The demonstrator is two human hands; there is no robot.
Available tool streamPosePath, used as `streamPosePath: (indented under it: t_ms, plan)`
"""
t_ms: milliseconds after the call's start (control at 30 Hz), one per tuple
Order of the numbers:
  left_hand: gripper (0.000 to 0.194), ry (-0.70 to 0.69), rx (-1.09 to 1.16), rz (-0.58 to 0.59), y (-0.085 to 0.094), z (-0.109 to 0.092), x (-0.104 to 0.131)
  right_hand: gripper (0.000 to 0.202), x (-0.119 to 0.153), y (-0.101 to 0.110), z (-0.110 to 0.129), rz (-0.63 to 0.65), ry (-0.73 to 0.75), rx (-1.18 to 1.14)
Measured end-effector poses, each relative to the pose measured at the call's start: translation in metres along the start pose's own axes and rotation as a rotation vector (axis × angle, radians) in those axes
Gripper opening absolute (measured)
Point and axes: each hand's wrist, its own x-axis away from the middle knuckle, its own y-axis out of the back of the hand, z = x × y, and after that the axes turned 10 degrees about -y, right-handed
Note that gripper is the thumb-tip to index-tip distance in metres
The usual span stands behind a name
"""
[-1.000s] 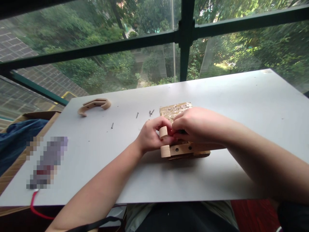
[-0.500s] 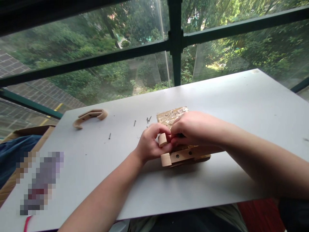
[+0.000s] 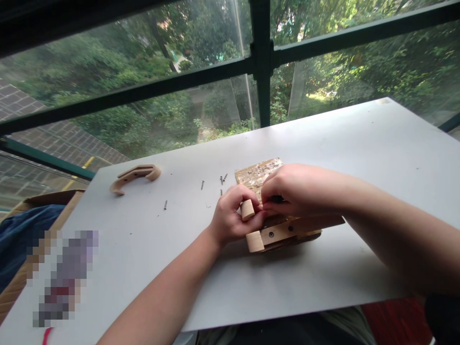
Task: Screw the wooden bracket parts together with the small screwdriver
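My left hand (image 3: 233,213) is closed round a curved wooden hook (image 3: 247,210), whose rounded pale end sticks out between thumb and fingers. Against it, my right hand (image 3: 282,191) pinches with its fingertips; a dark bit shows within its curled fingers, too hidden to name. Under both hands lies a board (image 3: 257,172) with a shiny, crinkled brown surface. Along its near edge runs a second wooden hook (image 3: 280,232), with two dark screw heads or holes in its face. My right hand and forearm cover much of the board.
Several loose screws (image 3: 202,185) lie on the white table (image 3: 161,258) left of the board. A third wooden hook (image 3: 135,173) rests at the far left. Beyond the left edge stands a cardboard box (image 3: 68,203) with blue cloth. Windows border the far side.
The whole view has shifted slightly, so table, board and hands appear a little further right. My hands stay together at the same hook, with only small finger movement.
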Motion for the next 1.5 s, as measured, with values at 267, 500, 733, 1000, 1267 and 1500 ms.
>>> streamPosePath:
  t_ms: [267, 500, 733, 1000, 1267, 1500]
  plan:
    - [0.019, -0.014, -0.012, 0.007, -0.002, 0.0, -0.002, 0.008, 0.0, 0.0, 0.003, -0.003, -0.038, -0.072]
    - [0.016, -0.139, -0.036, 0.046, 0.001, 0.002, -0.008, 0.01, -0.001, 0.002, 0.011, 0.019, -0.071, -0.036]
    - [0.012, -0.121, -0.032, 0.092, 0.003, 0.005, -0.007, 0.011, -0.003, -0.003, 0.005, 0.016, -0.069, -0.035]
    - [0.014, -0.066, -0.049, 0.088, 0.002, 0.001, -0.007, 0.012, -0.004, -0.002, 0.006, 0.035, -0.093, -0.07]
    - [0.009, -0.06, 0.006, 0.044, 0.0, -0.001, -0.005, 0.015, 0.01, 0.015, 0.011, -0.135, 0.003, -0.177]
    - [0.005, -0.081, 0.024, -0.001, -0.004, -0.004, -0.007, 0.027, 0.024, 0.025, 0.022, -0.511, 0.13, -0.617]
